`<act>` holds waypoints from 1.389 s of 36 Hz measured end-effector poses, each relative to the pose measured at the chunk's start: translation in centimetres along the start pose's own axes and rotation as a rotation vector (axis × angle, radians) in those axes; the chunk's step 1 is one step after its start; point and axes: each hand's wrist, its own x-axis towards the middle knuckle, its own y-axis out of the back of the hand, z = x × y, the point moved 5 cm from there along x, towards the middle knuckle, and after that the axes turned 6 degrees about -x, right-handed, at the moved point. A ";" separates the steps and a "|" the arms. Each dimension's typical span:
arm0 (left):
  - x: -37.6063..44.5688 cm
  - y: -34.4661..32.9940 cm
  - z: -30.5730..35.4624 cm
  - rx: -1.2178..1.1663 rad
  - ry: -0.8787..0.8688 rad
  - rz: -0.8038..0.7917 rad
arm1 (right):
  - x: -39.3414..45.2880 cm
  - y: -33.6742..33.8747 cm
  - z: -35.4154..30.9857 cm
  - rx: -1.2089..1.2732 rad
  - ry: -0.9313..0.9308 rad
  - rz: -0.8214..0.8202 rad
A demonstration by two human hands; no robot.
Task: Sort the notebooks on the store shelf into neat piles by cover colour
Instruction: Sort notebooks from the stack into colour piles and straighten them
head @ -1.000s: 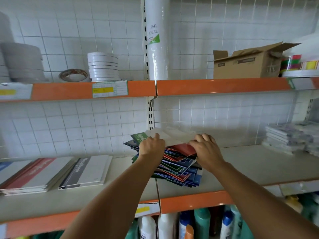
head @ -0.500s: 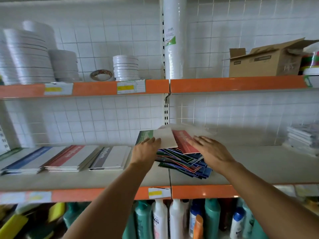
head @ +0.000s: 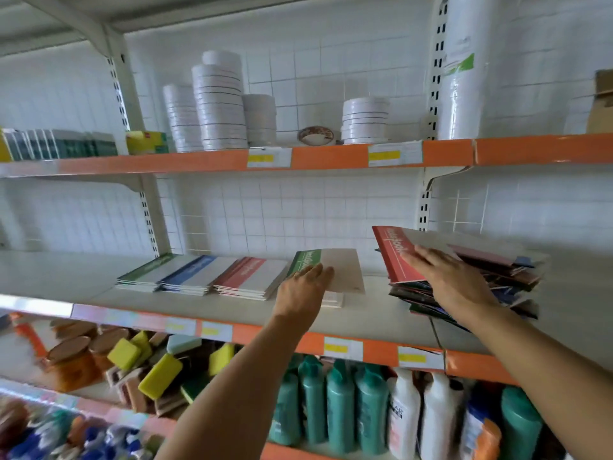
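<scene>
Left hand: the left hand (head: 303, 287) carries a thin green-spined notebook with a pale cover (head: 328, 268), fingers laid along its near edge; whether the thumb pinches underneath I cannot tell; the book hangs above a low pile (head: 335, 298) just past the fingertips, whose cover colour is hidden
Right hand: the right hand (head: 444, 277) lies flat, fingers straight, on a red-covered notebook (head: 396, 257) topping the jumbled unsorted heap of mixed-colour notebooks (head: 481, 280); likely pressing down so the heap does not slide while a book is taken off
Hands together or apart: apart, the gap between them being bare pale shelf board (head: 374, 313)
Sorted piles: left of the left hand, three neat overlapping piles side by side; red-striped (head: 250, 277) nearest, then blue-striped (head: 199, 272), then green-striped (head: 151, 270) farthest; spines all face one way, which keeps colours readable
Judgement: the green book belongs on the green pile, farthest from the hand, so it probably needs carrying on past red and blue; sorting looks well short of done, since the heap under the right hand is thick
Risk: the heap's books fan out at odd angles; lifting the pressing hand might let them slip
</scene>
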 end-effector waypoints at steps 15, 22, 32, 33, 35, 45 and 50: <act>-5.0 0.3 -15.3 -0.013 -0.002 -0.095 | 4.8 -1.0 -15.7 0.038 0.077 -0.099; -5.8 -0.8 -18.6 0.019 0.125 -0.188 | 6.5 -2.4 -18.2 0.053 0.087 -0.122; -5.6 -2.1 -23.1 0.049 0.164 -0.187 | 9.8 -2.8 -22.1 0.169 0.041 -0.101; -5.6 -2.2 -23.8 0.054 0.171 -0.186 | 10.2 -2.9 -22.8 0.178 0.045 -0.115; -5.8 -2.2 -25.4 0.054 0.196 -0.191 | 11.0 -3.2 -24.4 0.186 0.066 -0.148; -5.7 -2.5 -36.4 0.005 0.226 -0.127 | 17.2 -5.0 -33.0 0.166 0.091 -0.195; -4.8 -3.1 -42.5 0.009 0.084 -0.036 | 19.9 -7.4 -36.3 0.053 0.051 -0.224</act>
